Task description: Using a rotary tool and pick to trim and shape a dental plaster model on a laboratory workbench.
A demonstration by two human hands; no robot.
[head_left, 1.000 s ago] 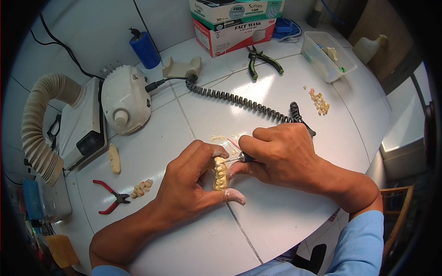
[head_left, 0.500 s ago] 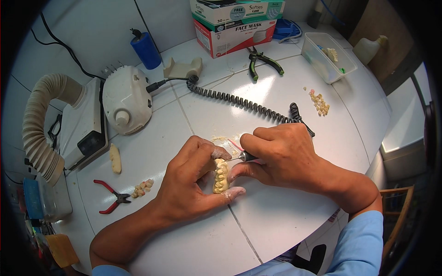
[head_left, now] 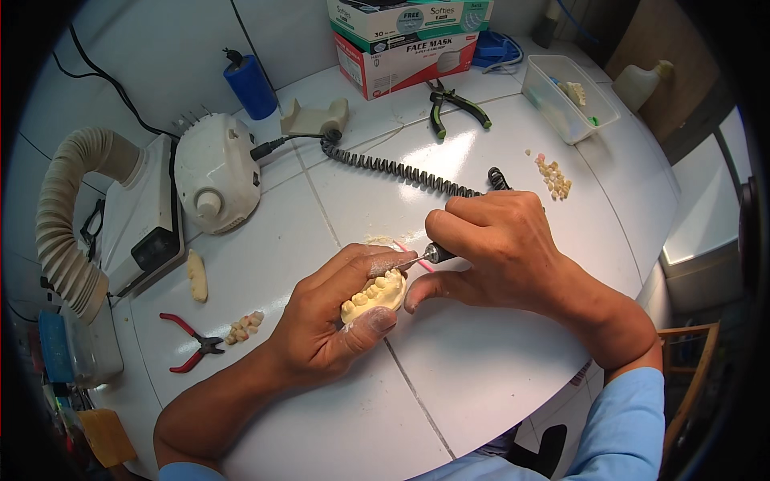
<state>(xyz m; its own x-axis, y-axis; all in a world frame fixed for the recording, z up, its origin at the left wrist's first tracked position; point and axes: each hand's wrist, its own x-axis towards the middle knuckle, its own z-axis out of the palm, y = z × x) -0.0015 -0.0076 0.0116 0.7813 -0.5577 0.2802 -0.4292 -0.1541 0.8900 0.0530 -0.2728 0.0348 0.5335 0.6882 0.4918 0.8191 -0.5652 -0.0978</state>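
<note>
My left hand [head_left: 321, 309] is closed around a cream plaster dental cast [head_left: 374, 298], tilted diagonally with its row of teeth showing; my thumb and fingertips carry white dust. In my right hand [head_left: 497, 244] I grip a black-and-silver rotary handpiece [head_left: 439, 252], its thin metal tip at the cast's upper end, partly hidden by my left fingers. A pink stick [head_left: 427, 265] and cream shavings [head_left: 377, 239] lie just beyond my hands. The coiled black cord [head_left: 401, 172] runs from the white drill unit [head_left: 216, 176] toward my right hand.
A hose-fitted dust collector [head_left: 136, 224], cream piece [head_left: 196, 276], red-handled cutters [head_left: 192, 343] and tooth pieces [head_left: 245, 327] lie left. Behind stand a blue cylinder [head_left: 250, 86] and mask boxes [head_left: 409, 52], beside black-green pliers [head_left: 453, 104]. Right are a plastic container [head_left: 565, 100] and more tooth pieces [head_left: 553, 176].
The cast has turned from upright in the picture to diagonal, its lower end moving left with my left thumb. My right hand and handpiece have shifted up and slightly right.
</note>
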